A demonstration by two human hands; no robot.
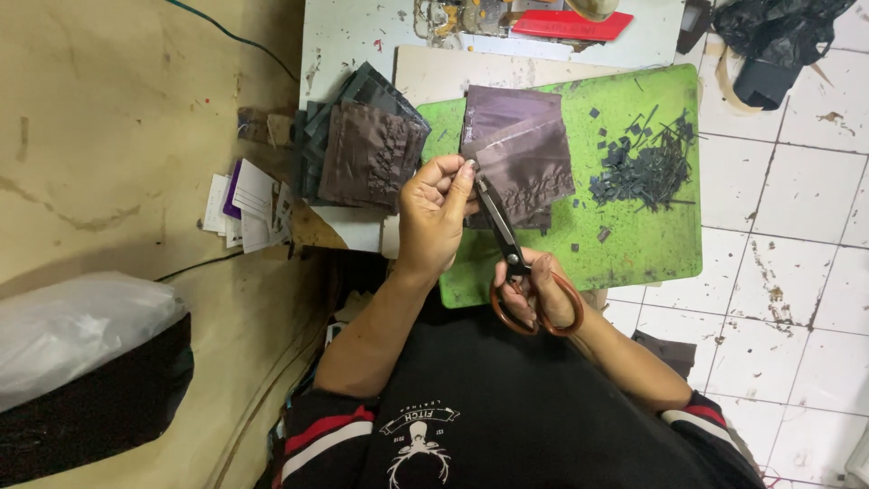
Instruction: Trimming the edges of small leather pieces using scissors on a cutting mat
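Scissors [507, 237] gripped in right hand [540, 294], brown fabric piece [525, 167] pinched by left hand [436, 213].

Cutting mat [634, 244] lies on the floor [797, 208], the worktop [353, 36] beyond its far edge. Pile of offcut strips [644, 163] on the mat's far right corner. Fabric piece [520, 154] at the mat's far left part, scissors [511, 263] touching its near edge. Stack of fabric pieces [362, 145] left of the mat. Paper cards [244, 204] further left.

The person wears a black shirt [507, 398] with a white chest print and red-and-white striped short sleeves [321, 435].
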